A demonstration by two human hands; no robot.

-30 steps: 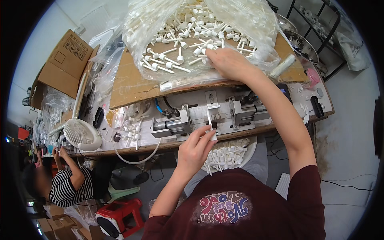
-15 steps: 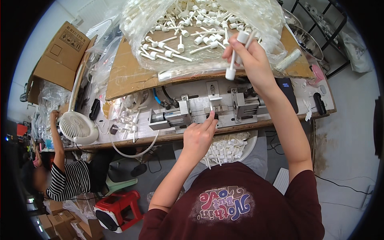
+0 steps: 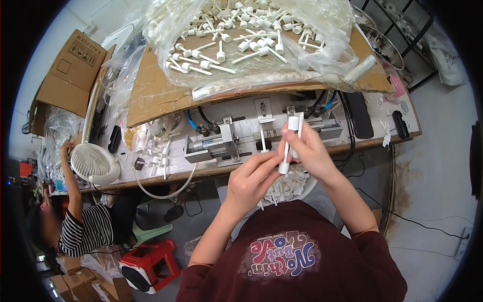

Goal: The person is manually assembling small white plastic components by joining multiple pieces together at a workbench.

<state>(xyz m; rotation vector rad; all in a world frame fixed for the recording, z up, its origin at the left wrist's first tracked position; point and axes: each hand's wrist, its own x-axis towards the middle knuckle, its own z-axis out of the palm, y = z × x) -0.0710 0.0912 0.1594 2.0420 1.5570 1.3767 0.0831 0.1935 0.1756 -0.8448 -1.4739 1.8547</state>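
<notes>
The right hand point(image 3: 307, 148) grips two white pump dispenser heads point(image 3: 291, 138) upright (their dip tubes hanging down) just in front of the metal clamp fixture point(image 3: 221, 143) on the workbench point(image 3: 241, 166). The left hand point(image 3: 251, 181) pinches the lower end of one tube. More pump heads fill the clear plastic bag point(image 3: 241, 35) behind.

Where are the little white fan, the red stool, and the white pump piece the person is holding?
White fan point(image 3: 94, 162), head view, on the middle of its round grille.
Red stool point(image 3: 151, 261), head view, on its red seat.
White pump piece point(image 3: 292, 124), head view, on its cap end, above the right hand point(image 3: 308, 151).
</notes>
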